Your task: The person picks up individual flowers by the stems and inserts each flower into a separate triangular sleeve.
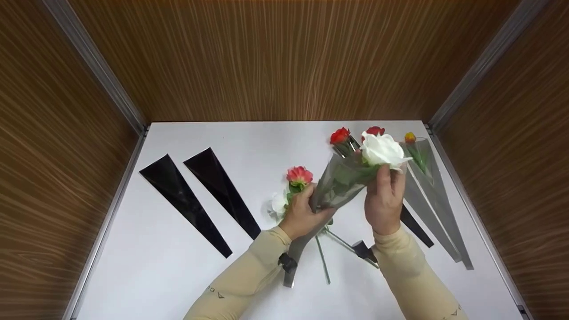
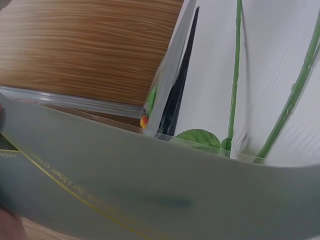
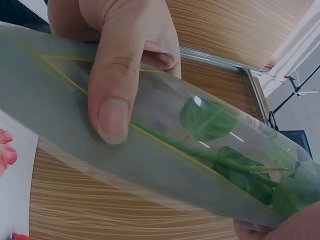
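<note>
My left hand (image 1: 306,215) grips a translucent grey flower sleeve (image 1: 344,180) around its middle, its thumb (image 3: 112,117) pressed on the film in the right wrist view. A white rose (image 1: 384,150) stands out of the sleeve's wide top. Its green stem (image 3: 175,144) and leaves show through the film. At the top, my right hand (image 1: 386,202) holds the rose just below its bloom, with fingers upright against the petals. Gold lettering (image 2: 70,185) runs along the sleeve. Under my left hand lie a pink flower (image 1: 299,175) and another white flower (image 1: 278,204).
Two black sleeves (image 1: 186,204) lie on the left of the white table (image 1: 129,262). Red roses (image 1: 340,135) lie at the back right, beside a yellow-orange tulip (image 1: 410,138) in a grey sleeve (image 1: 438,191). Wood-grain panels (image 1: 284,62) enclose the back and sides.
</note>
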The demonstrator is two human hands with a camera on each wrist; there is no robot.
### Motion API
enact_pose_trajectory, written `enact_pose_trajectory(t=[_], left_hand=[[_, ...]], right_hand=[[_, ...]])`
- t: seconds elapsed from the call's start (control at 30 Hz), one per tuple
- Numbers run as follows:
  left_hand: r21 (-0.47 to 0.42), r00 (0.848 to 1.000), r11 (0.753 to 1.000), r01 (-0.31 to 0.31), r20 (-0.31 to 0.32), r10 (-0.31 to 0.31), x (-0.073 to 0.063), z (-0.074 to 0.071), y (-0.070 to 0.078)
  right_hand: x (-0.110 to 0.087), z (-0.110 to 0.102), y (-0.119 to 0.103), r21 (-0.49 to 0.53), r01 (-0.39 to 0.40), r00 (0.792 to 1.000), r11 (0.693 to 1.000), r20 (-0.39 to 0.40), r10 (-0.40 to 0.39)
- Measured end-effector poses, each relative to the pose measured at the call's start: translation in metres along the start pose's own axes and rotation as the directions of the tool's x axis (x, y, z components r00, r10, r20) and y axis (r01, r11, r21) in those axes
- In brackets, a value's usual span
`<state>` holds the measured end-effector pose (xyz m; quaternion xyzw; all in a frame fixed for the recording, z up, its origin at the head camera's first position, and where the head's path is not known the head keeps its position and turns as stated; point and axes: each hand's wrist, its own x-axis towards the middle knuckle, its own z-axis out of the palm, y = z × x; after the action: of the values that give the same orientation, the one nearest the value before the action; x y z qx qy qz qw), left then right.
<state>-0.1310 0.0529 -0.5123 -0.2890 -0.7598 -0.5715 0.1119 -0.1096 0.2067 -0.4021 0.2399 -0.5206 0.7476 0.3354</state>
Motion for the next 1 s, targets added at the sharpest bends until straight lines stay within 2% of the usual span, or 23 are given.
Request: enact_pose_trajectory(t=[0.03, 0.17, 0.3, 0.37, 0.43, 0.7, 0.8, 0.87, 1.0], left_hand=[[0.013, 1.000, 1.000, -0.005, 0.002, 0.005, 0.000, 0.000, 0.001], [0.053, 1.000, 0.998, -0.020, 0.010, 0.019, 0.001, 0.000, 0.002], [0.088, 1.000, 0.996, -0.029, 0.009, 0.028, 0.002, 0.000, 0.004], [0.087, 1.000, 0.996, -0.031, 0.006, 0.031, 0.003, 0.000, 0.005], [0.069, 1.000, 0.997, -0.030, 0.003, 0.030, 0.003, -0.001, 0.005], [-0.050, 0.999, 0.999, 0.016, -0.040, -0.018, 0.006, -0.002, 0.009], [-0.072, 0.997, 0.997, 0.018, -0.069, -0.023, 0.008, -0.003, 0.011], [-0.093, 0.996, 0.996, 0.000, -0.087, -0.008, 0.010, -0.004, 0.012], [-0.097, 0.989, 0.993, -0.070, -0.138, 0.056, 0.018, -0.006, 0.017]], right_hand=[[0.001, 0.000, -0.001, 0.100, -0.072, 0.997, 0.992, -0.028, 0.075], [0.000, -0.001, -0.004, 0.027, -0.136, 0.990, 0.990, -0.025, 0.137], [-0.002, -0.004, -0.008, -0.054, -0.207, 0.978, 0.977, 0.016, 0.208], [-0.002, -0.006, -0.009, -0.115, -0.225, 0.972, 0.968, 0.040, 0.231], [-0.001, -0.007, -0.010, -0.132, -0.241, 0.966, 0.961, 0.060, 0.251], [-0.005, -0.009, -0.005, 0.059, -0.318, 0.945, 0.946, 0.098, 0.311], [-0.011, -0.010, 0.003, 0.027, -0.320, 0.939, 0.947, 0.144, 0.313], [-0.016, -0.011, 0.009, -0.021, -0.329, 0.927, 0.944, 0.181, 0.327], [-0.026, -0.014, 0.019, -0.130, -0.377, 0.888, 0.917, 0.230, 0.398]])
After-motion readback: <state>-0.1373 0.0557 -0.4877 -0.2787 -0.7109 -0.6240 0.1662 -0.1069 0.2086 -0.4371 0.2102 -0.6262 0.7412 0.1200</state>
